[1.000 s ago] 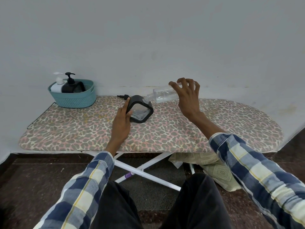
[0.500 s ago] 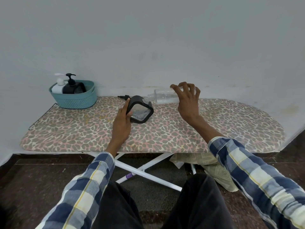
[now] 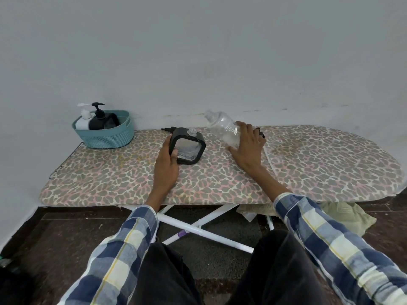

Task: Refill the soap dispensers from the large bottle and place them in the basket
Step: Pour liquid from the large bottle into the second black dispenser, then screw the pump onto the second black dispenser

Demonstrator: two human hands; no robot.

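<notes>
Left hand (image 3: pixel 166 167) grips the square black dispenser (image 3: pixel 187 148) while right hand (image 3: pixel 247 148) holds the tilted clear bottle (image 3: pixel 223 126) on the board (image 3: pixel 308 168)

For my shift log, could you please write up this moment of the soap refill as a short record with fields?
surface: ironing board with a leopard-print cover
left hand: holds the black square dispenser, its neck uncapped
right hand: holds the clear large bottle, tilted, neck up and away from the dispenser
basket: teal, back left, holds a white pump dispenser and a black pump dispenser
</notes>
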